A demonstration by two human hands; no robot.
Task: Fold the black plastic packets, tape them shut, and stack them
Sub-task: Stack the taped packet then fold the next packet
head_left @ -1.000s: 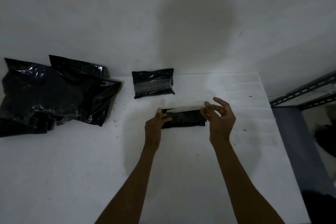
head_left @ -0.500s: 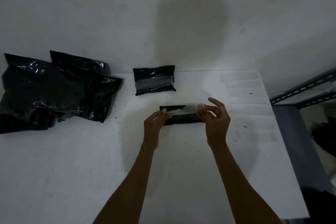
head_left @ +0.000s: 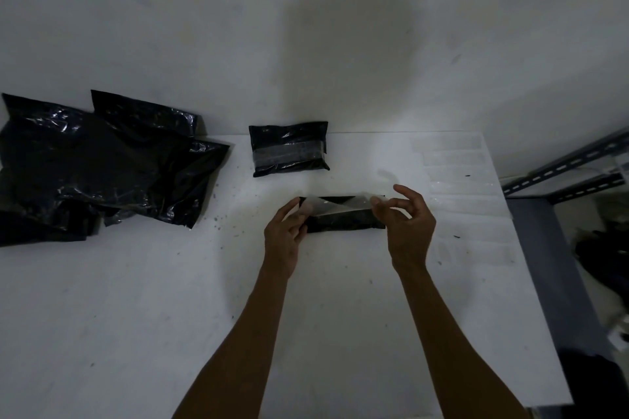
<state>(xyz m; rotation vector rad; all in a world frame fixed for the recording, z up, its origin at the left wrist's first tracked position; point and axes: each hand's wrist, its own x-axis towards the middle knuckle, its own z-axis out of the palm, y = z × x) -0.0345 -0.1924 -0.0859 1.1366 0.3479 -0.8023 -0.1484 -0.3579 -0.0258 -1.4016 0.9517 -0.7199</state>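
A folded black packet [head_left: 345,223] lies on the white table [head_left: 170,316] between my hands. A clear tape strip [head_left: 335,207] stretches across its top. My left hand [head_left: 284,236] pinches the strip's left end and my right hand [head_left: 406,226] pinches its right end, other fingers spread. Behind it lies a folded, taped black packet [head_left: 289,149]. A pile of unfolded black packets [head_left: 98,167] rests at the far left against the wall.
Several clear tape strips [head_left: 459,177] are stuck in a column along the table's right side. A grey metal shelf frame [head_left: 558,173] stands just past the right edge. The wall rises directly behind the table.
Both hands have lowered the tape strip toward me and down onto the folded packet; a second ago it was held above the packet's far edge.
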